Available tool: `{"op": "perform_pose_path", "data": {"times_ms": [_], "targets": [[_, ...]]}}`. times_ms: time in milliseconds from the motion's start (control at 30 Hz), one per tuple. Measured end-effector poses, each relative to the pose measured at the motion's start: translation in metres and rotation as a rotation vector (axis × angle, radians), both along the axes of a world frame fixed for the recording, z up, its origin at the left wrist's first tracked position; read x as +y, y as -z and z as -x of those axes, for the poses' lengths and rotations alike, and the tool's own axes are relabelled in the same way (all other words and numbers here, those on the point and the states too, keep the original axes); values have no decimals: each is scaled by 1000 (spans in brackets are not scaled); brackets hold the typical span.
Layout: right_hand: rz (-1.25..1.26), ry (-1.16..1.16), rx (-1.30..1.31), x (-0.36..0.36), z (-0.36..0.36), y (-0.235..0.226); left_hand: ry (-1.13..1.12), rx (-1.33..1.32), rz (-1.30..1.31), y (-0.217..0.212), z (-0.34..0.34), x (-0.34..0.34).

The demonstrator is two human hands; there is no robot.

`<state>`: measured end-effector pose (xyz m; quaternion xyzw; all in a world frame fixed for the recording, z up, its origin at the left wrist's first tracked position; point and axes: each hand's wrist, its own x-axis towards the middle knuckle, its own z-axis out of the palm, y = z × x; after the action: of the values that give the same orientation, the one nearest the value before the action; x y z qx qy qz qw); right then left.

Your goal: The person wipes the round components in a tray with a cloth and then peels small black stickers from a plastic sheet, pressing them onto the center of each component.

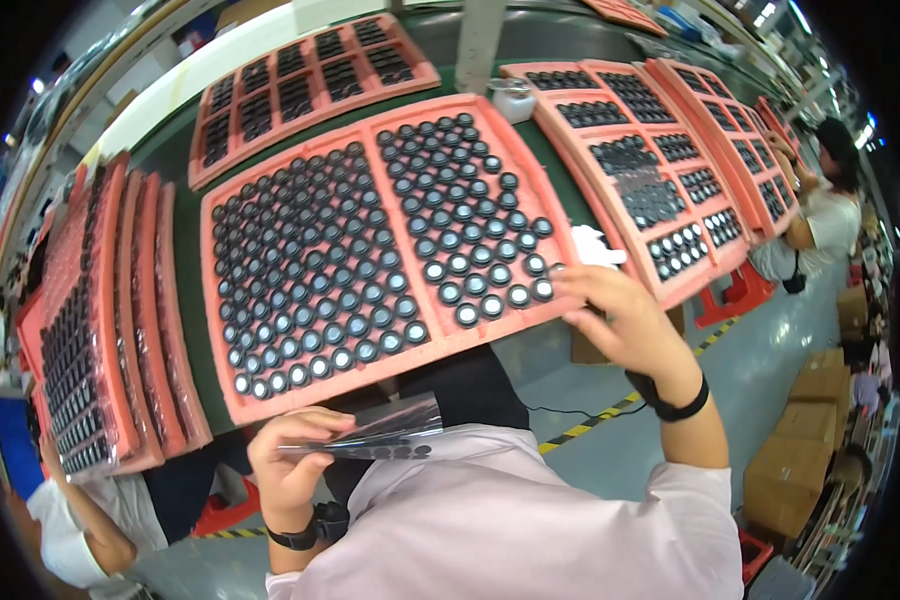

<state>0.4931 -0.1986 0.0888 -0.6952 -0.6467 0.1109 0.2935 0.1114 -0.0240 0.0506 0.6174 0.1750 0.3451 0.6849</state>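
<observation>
Head view: the left hand (pixel 292 462) has its thumb and fingers closed on one end of a clear sheet (pixel 398 422). The right hand (pixel 625 318) has its thumb and pointer finger spread apart. Its fingertips are right by a round black piece (pixel 542 290) at the near right corner of the pink tray (pixel 440 348). I cannot tell if they touch it.

The sheet is in front of the person's tummy, just off the tray's near edge. Its long way goes from left to right, with the loose end pointing right and a bit up. Black dots (pixel 390 453) sit in a row along the side closer to the person. The sheet looks very light, thin and bendy, and maybe slippery, so it should be pinched by a bare edge, away from the dots.

The round pieces look small, hard and light. They stand in rows with their shiny tops up. Being round, they have no long way seen from above. It seems best to hold one by its sides, so the top does not get smudged.

Farther out, more pink trays (pixel 173 330) lean in a stack on the left.
</observation>
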Motion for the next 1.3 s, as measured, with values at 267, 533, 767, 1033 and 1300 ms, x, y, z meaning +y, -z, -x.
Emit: {"op": "perform_pose_path", "data": {"times_ms": [267,533,767,1033,1300], "targets": [[-89,-371,250,63,82,0,-275,203,-289,-22,39,-2],[-82,-586,430,134,153,13,-321,213,-190,-6,54,-3],[19,-644,431,159,190,28,-398,229,-109,-1,67,3],[137,-601,304,177,214,23,-405,385,-192,10,90,17],[97,-671,397,194,237,26,-330,412,-444,27,86,25]]}}
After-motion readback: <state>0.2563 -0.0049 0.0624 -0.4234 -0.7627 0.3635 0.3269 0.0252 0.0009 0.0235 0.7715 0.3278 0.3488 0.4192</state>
